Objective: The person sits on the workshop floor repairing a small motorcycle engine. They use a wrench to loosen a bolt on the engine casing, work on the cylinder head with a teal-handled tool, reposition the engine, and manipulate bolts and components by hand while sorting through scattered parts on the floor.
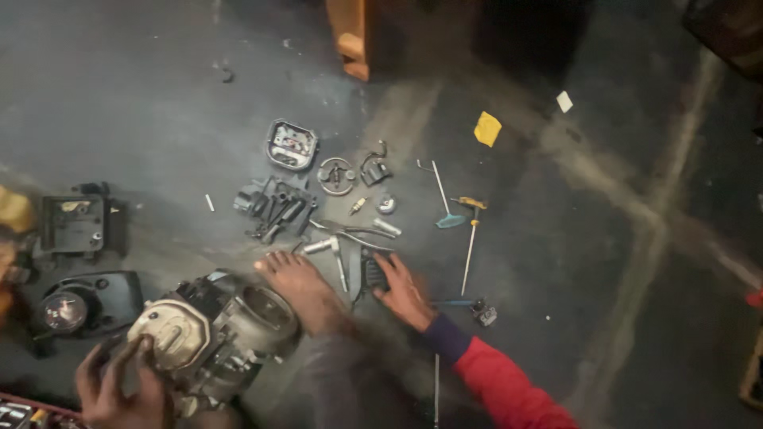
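My left hand [119,388] grips the near end of a small engine block [214,326] that lies on the concrete floor at the lower left. My right hand [404,292], in a red sleeve with a dark cuff, reaches forward and rests on a small dark ribbed part [373,274] on the floor. My bare foot [298,287] is planted between the engine and that hand. Just beyond the fingers lie metal wrenches and sockets [350,238].
Dismantled parts are spread ahead: a square cover [292,144], a round disc [336,175], a black cluster of pieces [274,208], T-handle tools [470,230]. Black housings [79,226] sit at left. A yellow scrap [487,128] and a wooden leg [350,36] lie farther off.
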The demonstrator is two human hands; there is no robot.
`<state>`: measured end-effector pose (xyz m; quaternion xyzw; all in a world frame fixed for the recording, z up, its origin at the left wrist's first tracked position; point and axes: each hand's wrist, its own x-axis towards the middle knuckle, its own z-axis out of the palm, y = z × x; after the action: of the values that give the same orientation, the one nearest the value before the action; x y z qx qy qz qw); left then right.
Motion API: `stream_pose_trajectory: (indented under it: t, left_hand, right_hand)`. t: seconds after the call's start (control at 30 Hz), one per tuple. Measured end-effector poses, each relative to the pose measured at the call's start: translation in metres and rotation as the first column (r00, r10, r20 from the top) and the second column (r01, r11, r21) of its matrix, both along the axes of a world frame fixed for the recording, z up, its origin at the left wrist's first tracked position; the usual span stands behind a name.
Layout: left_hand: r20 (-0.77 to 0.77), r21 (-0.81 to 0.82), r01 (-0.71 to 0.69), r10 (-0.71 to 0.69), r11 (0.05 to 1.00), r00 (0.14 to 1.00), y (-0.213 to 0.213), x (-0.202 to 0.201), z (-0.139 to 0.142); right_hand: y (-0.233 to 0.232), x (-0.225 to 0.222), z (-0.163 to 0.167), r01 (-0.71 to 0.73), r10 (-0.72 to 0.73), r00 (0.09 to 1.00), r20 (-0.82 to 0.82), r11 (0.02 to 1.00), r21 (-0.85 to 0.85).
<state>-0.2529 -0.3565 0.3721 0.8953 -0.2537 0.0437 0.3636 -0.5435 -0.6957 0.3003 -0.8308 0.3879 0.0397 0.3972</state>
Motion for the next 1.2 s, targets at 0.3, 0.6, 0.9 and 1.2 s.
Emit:
stream_pose_trajectory:
  t: [0.3, 0.6, 0.9, 1.2]
  left_hand:
    - [0.068, -0.066, 0.021, -0.016, 0.998, 0.998, 0.008, 0.012, 0.017]
    - [-0.384, -0.284, 0.241, -0.34, 0.928, 0.859, -0.056, 0.034, 0.1]
    - [-0.467, -0.559, 0.153, -0.462, 0.815, 0.754, -0.062, 0.044, 0.126]
    - [-0.435, -0.415, 0.129, -0.321, 0.901, 0.841, -0.047, 0.035, 0.115]
  right_hand:
    - [0.0, -0.023, 0.087, -0.104, 0.089, 0.99, -0.112, 0.985, -0.136]
    - [0.014, 0.135, 0.17, -0.222, 0.339, 0.934, 0.111, 0.797, -0.562]
    - [0.058, 0.25, 0.218, -0.48, 0.678, 0.727, 0.105, 0.612, -0.629]
    - [0.086, 0.264, 0.241, -0.535, 0.635, 0.758, 0.151, 0.737, -0.413]
